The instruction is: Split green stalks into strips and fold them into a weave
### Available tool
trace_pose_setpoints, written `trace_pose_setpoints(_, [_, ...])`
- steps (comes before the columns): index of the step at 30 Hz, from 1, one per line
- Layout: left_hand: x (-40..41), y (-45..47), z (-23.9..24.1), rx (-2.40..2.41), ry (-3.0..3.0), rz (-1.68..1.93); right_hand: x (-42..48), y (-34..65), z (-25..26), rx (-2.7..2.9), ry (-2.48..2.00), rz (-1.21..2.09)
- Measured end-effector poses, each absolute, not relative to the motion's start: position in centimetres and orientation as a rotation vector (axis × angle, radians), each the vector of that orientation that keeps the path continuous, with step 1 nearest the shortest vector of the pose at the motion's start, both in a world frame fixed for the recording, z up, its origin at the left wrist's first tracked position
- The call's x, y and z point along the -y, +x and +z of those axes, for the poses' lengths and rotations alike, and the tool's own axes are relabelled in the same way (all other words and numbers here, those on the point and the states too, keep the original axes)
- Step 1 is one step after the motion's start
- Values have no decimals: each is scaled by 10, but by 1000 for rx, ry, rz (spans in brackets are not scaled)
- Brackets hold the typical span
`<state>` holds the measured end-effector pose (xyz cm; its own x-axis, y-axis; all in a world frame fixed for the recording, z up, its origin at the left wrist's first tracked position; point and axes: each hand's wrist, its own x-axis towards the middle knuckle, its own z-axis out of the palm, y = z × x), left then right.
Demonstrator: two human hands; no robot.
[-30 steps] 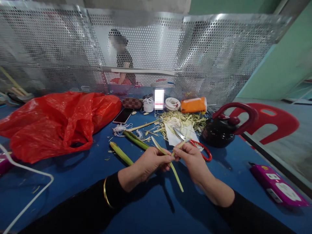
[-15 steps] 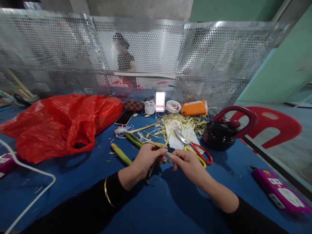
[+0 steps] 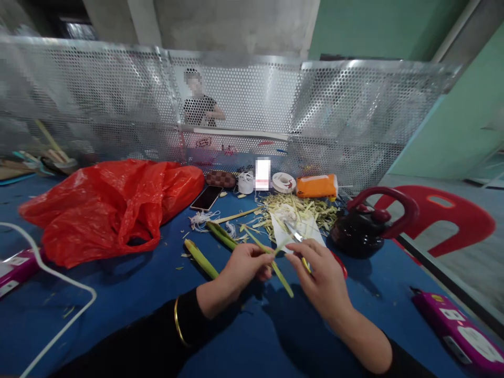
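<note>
My left hand (image 3: 246, 265) pinches thin green plant strips (image 3: 284, 281) where they cross, one slanting down to the right past the fingertips. My right hand (image 3: 321, 275) is closed at the thumb and forefinger on the end of a short strip piece beside that crossing. Scissors (image 3: 293, 230) lie behind my right hand, which hides most of their red and yellow handles. Two thicker green stalks, a near stalk (image 3: 200, 258) and a farther stalk (image 3: 220, 234), lie left of my hands. White paper (image 3: 313, 228) sits under the scissor blades.
Pale shavings (image 3: 326, 210) are heaped behind the paper. A dark kettle (image 3: 357, 233) stands right, a red plastic bag (image 3: 102, 210) left. A phone (image 3: 207, 198), a white spool (image 3: 283, 182) and an orange packet (image 3: 317, 186) lie near the perforated metal screen (image 3: 240, 89). A person stands beyond it.
My right hand has risen slightly and turned, now covering the scissor handles. A strip that pointed upward now slants down to the right. The whole view has tilted up a little.
</note>
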<state>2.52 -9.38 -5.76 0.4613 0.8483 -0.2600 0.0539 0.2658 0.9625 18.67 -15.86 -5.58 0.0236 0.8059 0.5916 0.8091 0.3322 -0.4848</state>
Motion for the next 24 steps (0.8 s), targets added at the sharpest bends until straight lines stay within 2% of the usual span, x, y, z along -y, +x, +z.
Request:
trace_pose_setpoints(3, [104,25,-57,-918,1504,478,157,189,-53,1746,-1432,-31])
trace_pose_setpoints(9, [120,25,-68,-913,1790,339,156,180,-54,1750,-1359,657])
trace_pose_setpoints(11, [120,25,-68,-882,1788,371,157,180,-51,1661,-1316,722])
trace_pose_setpoints(15, [112,26,-62,-938,1577,499,161,185,-47,1549,-1351,498])
trace_pose_setpoints(20, [108,29,-58,-956,1123,648,167,181,-56,1811,-1264,12])
trace_pose_setpoints(24, [111,30,-56,-903,979,677,169,172,-61,1875,-1224,-206])
